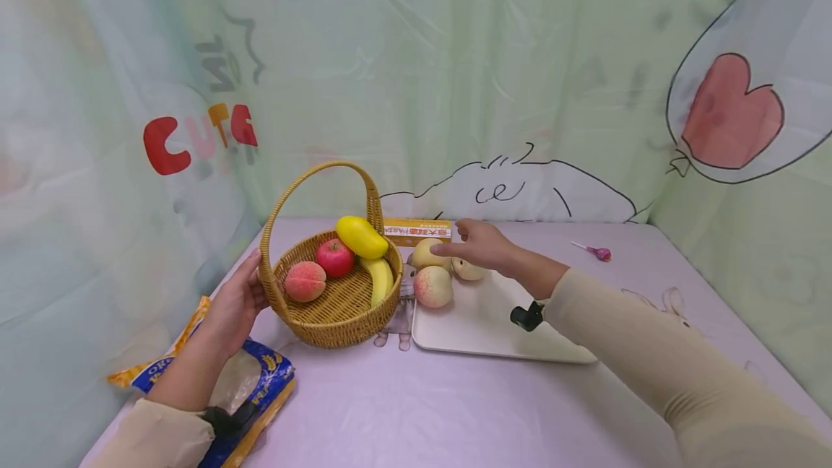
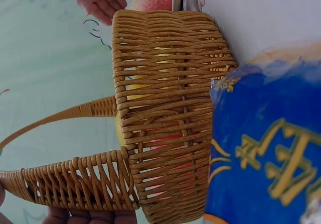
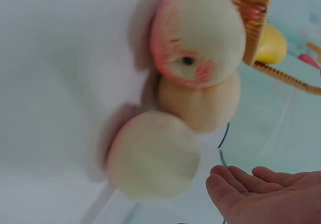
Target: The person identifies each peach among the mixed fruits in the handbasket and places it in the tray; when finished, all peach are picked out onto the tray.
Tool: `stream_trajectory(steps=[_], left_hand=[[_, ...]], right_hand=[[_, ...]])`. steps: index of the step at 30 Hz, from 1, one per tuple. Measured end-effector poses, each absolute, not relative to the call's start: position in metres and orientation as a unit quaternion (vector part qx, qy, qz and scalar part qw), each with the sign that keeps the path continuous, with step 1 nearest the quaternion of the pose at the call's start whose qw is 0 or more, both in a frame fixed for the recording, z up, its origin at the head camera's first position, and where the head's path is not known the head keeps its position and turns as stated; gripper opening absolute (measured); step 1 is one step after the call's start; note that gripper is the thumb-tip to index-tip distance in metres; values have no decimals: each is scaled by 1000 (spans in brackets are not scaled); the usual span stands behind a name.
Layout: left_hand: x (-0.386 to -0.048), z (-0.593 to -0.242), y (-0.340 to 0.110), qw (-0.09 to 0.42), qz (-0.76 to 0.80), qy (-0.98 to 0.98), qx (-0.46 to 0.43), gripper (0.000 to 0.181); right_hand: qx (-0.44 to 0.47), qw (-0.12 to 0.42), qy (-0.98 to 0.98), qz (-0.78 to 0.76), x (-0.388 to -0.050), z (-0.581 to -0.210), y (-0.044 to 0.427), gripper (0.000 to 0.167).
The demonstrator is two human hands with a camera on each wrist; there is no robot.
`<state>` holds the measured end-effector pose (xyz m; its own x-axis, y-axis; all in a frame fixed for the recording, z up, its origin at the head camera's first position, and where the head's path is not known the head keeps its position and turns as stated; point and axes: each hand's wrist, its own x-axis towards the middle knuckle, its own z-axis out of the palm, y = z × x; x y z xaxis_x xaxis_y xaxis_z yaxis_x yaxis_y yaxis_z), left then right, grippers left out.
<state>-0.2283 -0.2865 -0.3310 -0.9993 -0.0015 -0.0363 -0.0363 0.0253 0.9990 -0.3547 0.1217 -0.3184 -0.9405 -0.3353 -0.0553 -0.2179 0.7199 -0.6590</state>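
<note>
I see the right hand stretched out wide with nothing in it. Three pale peaches sit bunched from seven to nine o'clock of it, at the ten o'clock corner of the white tray. Farther out, near nine o'clock, is the basket of fruit, its handle held low down by the left hand. A blue bag lies at that hand's six o'clock. I think a bumped peach could roll away, being so round, and a hard tug could tip the basket. From the head, the thumb seems to touch the back peach; the right wrist view shows a gap. Only the left wrist view shows fingers behind the handle.
</note>
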Motion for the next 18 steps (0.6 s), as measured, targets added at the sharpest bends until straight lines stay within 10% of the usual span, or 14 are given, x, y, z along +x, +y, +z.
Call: stream_trajectory(steps=[8,18], left_hand=[[-229,-332,-287,11,695,719,-16,49],[-229,-331,-287,16,695,718,-22,49]], right_hand=[[-196,85,907,-363,-349,-304,97,68],[-217,106,906,-348,-348,-292,66,99]])
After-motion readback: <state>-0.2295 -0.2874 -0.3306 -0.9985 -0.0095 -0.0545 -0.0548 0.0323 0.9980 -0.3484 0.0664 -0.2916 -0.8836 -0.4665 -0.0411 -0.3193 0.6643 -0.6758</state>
